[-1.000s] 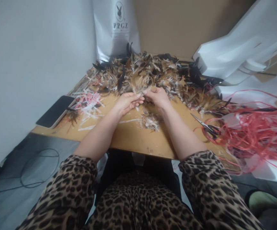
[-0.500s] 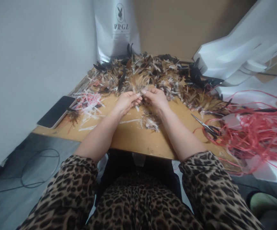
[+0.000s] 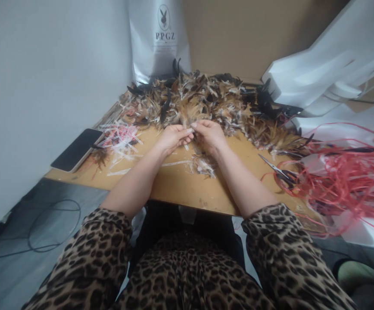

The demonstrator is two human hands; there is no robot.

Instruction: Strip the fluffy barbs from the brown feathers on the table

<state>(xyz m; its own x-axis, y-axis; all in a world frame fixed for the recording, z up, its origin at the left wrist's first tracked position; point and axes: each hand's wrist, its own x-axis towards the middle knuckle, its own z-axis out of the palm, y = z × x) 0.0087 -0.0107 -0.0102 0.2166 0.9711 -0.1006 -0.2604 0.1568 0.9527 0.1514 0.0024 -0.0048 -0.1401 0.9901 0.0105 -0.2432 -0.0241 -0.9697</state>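
My left hand (image 3: 174,138) and my right hand (image 3: 211,135) meet above the middle of the table, thumbs and fingertips pinched together. Between them they hold the base of a small bunch of brown feathers (image 3: 188,111), which fans out away from me. The exact grip of the fingers at the base is partly hidden. Just beyond the hands lies a wide heap of brown and black feathers (image 3: 221,92). A small clump of pale feathers (image 3: 204,165) rests on the table below my right wrist.
A phone (image 3: 77,149) lies at the left edge beside a pile of white and pink strips (image 3: 119,137). Scissors (image 3: 277,169) lie at the right, next to tangled red cord (image 3: 351,181). A white printed bag (image 3: 159,51) stands behind the feathers on the wooden table (image 3: 174,185).
Both hands stay pinched on the feather bunch, with only slight shifts of the fingers. The whole view has moved very little.
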